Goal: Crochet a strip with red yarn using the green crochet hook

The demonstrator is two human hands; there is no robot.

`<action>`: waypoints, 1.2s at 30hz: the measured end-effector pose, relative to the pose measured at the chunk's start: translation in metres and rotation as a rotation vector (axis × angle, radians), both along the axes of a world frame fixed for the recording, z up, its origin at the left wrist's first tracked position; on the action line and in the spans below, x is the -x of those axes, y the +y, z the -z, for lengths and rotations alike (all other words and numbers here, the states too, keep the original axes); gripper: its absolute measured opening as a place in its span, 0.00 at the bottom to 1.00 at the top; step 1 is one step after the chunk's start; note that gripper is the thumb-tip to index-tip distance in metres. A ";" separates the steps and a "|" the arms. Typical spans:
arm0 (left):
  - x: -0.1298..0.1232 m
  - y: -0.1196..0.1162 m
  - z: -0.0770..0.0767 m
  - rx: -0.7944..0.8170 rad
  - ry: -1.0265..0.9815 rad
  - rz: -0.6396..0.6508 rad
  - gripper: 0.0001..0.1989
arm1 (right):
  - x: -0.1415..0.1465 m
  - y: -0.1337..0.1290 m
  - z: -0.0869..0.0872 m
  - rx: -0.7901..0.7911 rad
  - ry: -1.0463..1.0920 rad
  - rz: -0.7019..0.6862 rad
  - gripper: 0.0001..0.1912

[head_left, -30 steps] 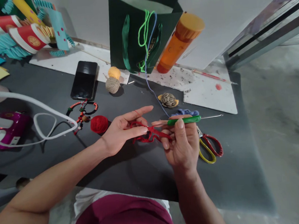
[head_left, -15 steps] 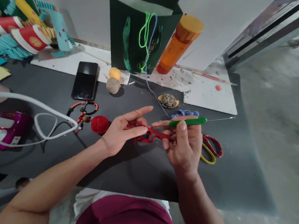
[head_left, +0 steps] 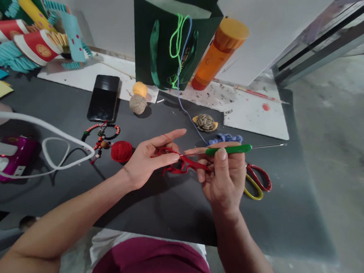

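Between thumb and fingers, my left hand pinches a piece of red crochet work, its index finger stretched out with red yarn looped over it. My right hand grips the green handle of a crochet hook. One thin end of the hook reaches left to the crochet work at my left thumb; the other metal end points right. Part of the red strip runs into my right fingers, which hide its end. A ball of red yarn lies just left of my left hand.
Scissors lie partly under my right hand. Beyond are blue crochet work, a grey-brown crocheted flower, small yarn balls and a phone. A green paper bag and an orange tube stand behind. White cables cross the left.
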State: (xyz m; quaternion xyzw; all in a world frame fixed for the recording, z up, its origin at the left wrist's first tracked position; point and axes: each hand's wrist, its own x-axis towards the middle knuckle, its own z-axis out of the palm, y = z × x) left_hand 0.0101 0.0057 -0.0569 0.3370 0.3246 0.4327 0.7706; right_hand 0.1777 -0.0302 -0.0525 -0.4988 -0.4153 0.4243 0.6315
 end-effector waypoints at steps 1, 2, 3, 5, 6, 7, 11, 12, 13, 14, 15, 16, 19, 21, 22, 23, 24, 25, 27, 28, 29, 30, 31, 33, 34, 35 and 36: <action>0.000 0.000 0.000 -0.001 0.000 -0.002 0.25 | 0.000 0.000 0.000 0.004 -0.009 -0.005 0.11; 0.000 0.000 0.001 0.000 -0.003 -0.005 0.25 | -0.001 -0.001 0.000 0.008 -0.021 -0.008 0.11; 0.000 0.000 0.001 0.003 -0.007 -0.008 0.25 | -0.001 -0.001 0.000 0.009 -0.034 -0.008 0.11; 0.000 0.000 0.001 0.010 -0.016 -0.014 0.25 | -0.001 -0.002 -0.001 0.011 -0.060 -0.002 0.11; 0.000 0.000 0.001 0.012 -0.018 -0.016 0.25 | -0.001 -0.002 -0.002 0.009 -0.069 0.000 0.11; 0.000 0.000 0.001 0.014 -0.018 -0.017 0.25 | 0.000 -0.003 -0.002 0.007 -0.075 -0.001 0.11; -0.001 0.000 0.001 0.018 -0.018 -0.027 0.24 | 0.001 -0.004 -0.003 -0.020 -0.093 -0.007 0.09; -0.001 0.000 0.001 0.020 -0.015 -0.034 0.24 | 0.002 -0.004 -0.004 -0.032 -0.104 -0.003 0.08; -0.001 0.000 0.001 0.021 -0.010 -0.043 0.24 | 0.003 -0.005 -0.004 -0.044 -0.119 0.002 0.08; -0.001 0.000 0.001 0.020 -0.002 -0.052 0.24 | 0.003 -0.005 -0.005 -0.056 -0.136 0.007 0.08; -0.001 0.000 0.001 0.018 0.011 -0.060 0.24 | 0.004 -0.005 -0.006 -0.070 -0.155 0.013 0.08; -0.001 0.000 0.001 0.014 0.026 -0.065 0.24 | 0.004 -0.006 -0.006 -0.081 -0.175 0.019 0.08; -0.001 0.000 0.001 -0.010 0.074 -0.070 0.25 | 0.003 -0.008 -0.005 -0.111 -0.248 0.024 0.06; -0.001 0.000 0.001 -0.020 0.099 -0.074 0.25 | 0.002 -0.009 -0.002 -0.141 -0.295 0.023 0.05; -0.001 0.001 0.001 -0.022 0.106 -0.076 0.25 | 0.002 -0.010 -0.001 -0.164 -0.315 0.025 0.05; -0.001 0.001 0.001 -0.021 0.110 -0.078 0.25 | 0.002 -0.010 0.001 -0.190 -0.329 0.030 0.04; -0.001 0.001 0.001 -0.019 0.110 -0.079 0.26 | 0.002 -0.011 0.001 -0.209 -0.337 0.032 0.04; -0.001 0.001 0.000 -0.016 0.105 -0.081 0.26 | 0.003 -0.011 0.001 -0.213 -0.343 0.030 0.04; -0.001 0.002 0.000 -0.008 0.085 -0.085 0.25 | 0.004 -0.011 0.000 -0.188 -0.334 0.031 0.04; -0.001 0.002 0.000 -0.003 0.073 -0.087 0.24 | 0.005 -0.011 -0.001 -0.169 -0.321 0.031 0.04; -0.001 0.002 -0.001 0.001 0.064 -0.090 0.24 | 0.007 -0.010 -0.003 -0.150 -0.304 0.034 0.04; -0.001 0.002 -0.001 0.004 0.056 -0.090 0.23 | 0.008 -0.010 -0.004 -0.137 -0.285 0.041 0.05; -0.001 0.002 -0.002 0.006 0.052 -0.088 0.23 | 0.009 -0.010 -0.005 -0.128 -0.265 0.051 0.05; -0.002 0.002 -0.002 0.008 0.050 -0.085 0.23 | 0.011 -0.010 -0.006 -0.117 -0.227 0.066 0.05; -0.002 0.002 -0.002 0.009 0.050 -0.084 0.24 | 0.011 -0.010 -0.006 -0.114 -0.214 0.071 0.05; -0.002 0.002 -0.002 0.008 0.048 -0.083 0.24 | 0.012 -0.009 -0.005 -0.116 -0.204 0.070 0.05; -0.002 0.002 -0.002 0.007 0.044 -0.084 0.24 | 0.011 -0.009 -0.005 -0.120 -0.199 0.065 0.05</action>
